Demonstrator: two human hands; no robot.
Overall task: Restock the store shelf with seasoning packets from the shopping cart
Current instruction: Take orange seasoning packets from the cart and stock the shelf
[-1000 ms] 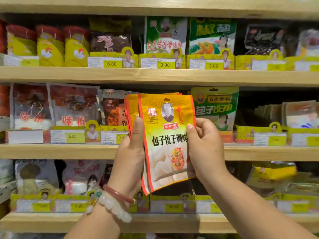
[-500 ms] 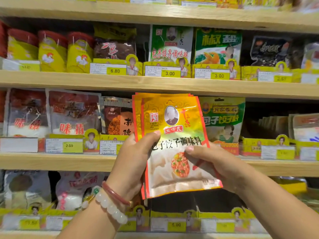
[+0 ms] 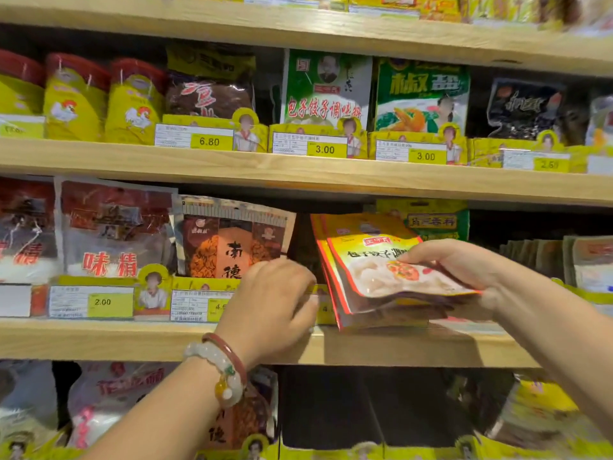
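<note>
Yellow seasoning packets (image 3: pixel 381 270) — a small stack, red-edged — are gripped by the right hand (image 3: pixel 464 270), fingers curled over the front, and are tilted into a gap on the middle wooden shelf (image 3: pixel 99 340). The left hand (image 3: pixel 268 303), its fingers loosely curled and holding nothing, is seen beside the stack at the price labels (image 3: pixel 109 302); a bead bracelet (image 3: pixel 220 370) is worn on its wrist.

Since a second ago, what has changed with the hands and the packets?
The left hand let go of the yellow packets and now rests at the middle shelf edge. The right hand alone tipped them back into the gap there. The shelved stock stayed put.
</note>
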